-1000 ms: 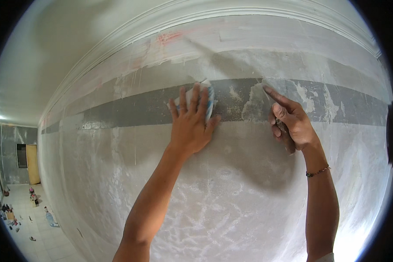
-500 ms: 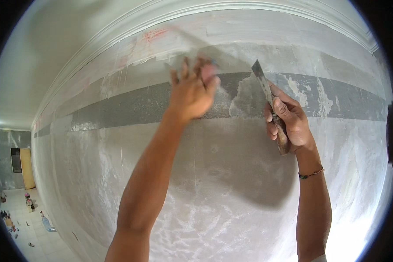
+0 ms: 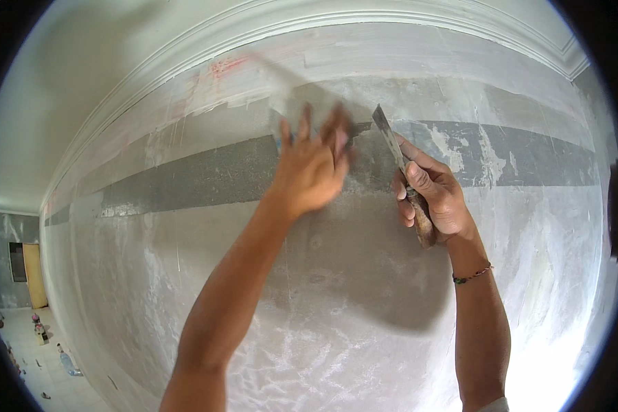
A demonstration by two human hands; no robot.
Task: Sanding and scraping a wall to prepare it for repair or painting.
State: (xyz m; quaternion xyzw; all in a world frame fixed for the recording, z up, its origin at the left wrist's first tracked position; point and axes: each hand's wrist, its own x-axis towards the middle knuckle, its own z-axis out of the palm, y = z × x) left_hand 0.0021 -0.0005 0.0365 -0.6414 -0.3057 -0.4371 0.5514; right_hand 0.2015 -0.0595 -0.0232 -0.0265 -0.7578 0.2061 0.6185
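Grey plaster dust marks the spread fingers (image 3: 307,134) of the left hand (image 3: 314,172), which presses flat against the wall, motion-blurred, with a small blue pad or sponge (image 3: 279,144) just showing past the hand's left edge; how firmly it is held cannot be told. The hand lies on the dark grey rough band (image 3: 206,178) that runs sideways across the pale grey plastered wall (image 3: 336,309).

Just right of that hand, also at the band's height, the right hand (image 3: 436,199) is curled tight about the brown wooden handle (image 3: 421,221) of a flat metal putty knife (image 3: 391,141). The blade slants up and to the left, its tip reaching the band's upper edge, near the left fingertips. A thin beaded bracelet (image 3: 472,276) circles the right wrist, below the band.

Right of the knife the band shows pale scraped patches (image 3: 484,154). Above the band, a white curved cornice moulding (image 3: 364,15) meets the ceiling. Far below and left of the band lies a tiled floor (image 3: 41,371) with small scattered objects.
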